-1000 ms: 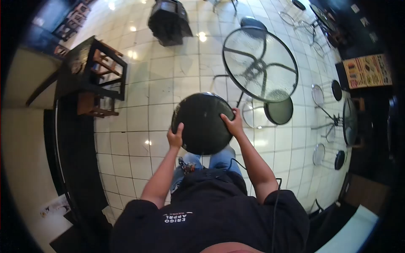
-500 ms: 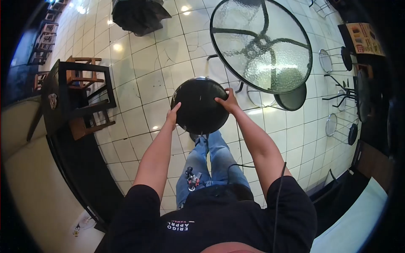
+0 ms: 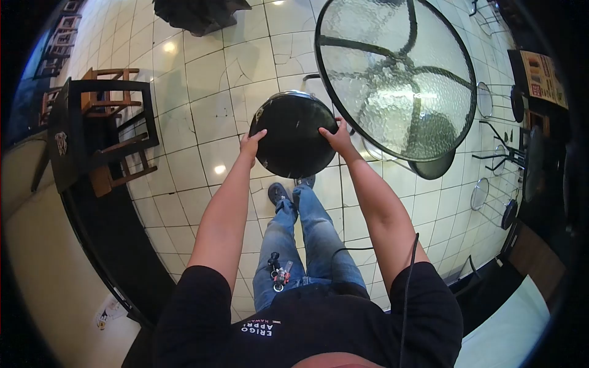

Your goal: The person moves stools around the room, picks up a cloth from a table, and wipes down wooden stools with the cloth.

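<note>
Out in front of my body I hold a round black stool (image 3: 293, 136) by its seat, with the black top facing me. My left hand (image 3: 250, 146) grips the left rim, its thumb lying on the top. On the right rim my right hand (image 3: 338, 138) holds on in the same way, thumb over the edge. A bit of shiny metal shows past the far rim; the legs are hidden under the seat. Just right of the stool stands a round glass table (image 3: 392, 73) with a dark rim, and another black stool (image 3: 432, 164) is partly under it.
At the left are a dark table (image 3: 73, 135) and wooden stools (image 3: 110, 104). A black covered object (image 3: 199, 13) is at the top. Along the right side stand more round stools (image 3: 508, 213) and a table on its side (image 3: 529, 147). My shoes (image 3: 277, 192) are on the tiled floor.
Both hands keep hold of the stool, which is now farther out from my body. My legs and shoes have come into view below it, and the glass table appears larger and nearer.
</note>
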### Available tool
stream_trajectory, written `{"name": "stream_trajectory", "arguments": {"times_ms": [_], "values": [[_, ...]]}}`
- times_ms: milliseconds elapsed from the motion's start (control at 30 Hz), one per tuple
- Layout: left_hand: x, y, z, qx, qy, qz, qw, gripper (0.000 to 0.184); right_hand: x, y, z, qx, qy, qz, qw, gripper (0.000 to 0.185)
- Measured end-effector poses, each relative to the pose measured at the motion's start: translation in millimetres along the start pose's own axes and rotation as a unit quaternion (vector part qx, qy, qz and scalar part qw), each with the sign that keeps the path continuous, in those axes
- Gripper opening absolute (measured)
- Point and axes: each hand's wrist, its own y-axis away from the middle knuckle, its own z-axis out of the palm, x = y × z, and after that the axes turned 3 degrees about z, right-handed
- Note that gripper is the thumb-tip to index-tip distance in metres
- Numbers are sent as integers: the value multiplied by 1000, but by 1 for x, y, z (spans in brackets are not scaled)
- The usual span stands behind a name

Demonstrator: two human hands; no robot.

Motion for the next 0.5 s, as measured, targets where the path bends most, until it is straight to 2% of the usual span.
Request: {"name": "stream_trajectory", "arguments": {"times_ms": [267, 433, 500], "values": [[-8, -6, 2, 2, 49, 13, 999, 52, 8, -14, 9, -13, -9, 13, 1000, 75], [-16, -22, -4, 20, 60, 18, 998, 61, 6, -25, 25, 10, -8, -20, 1000, 73], [-19, -22, -7, 15, 30, 44, 998, 64, -8, -24, 28, 29, 50, -17, 998, 66]]}}
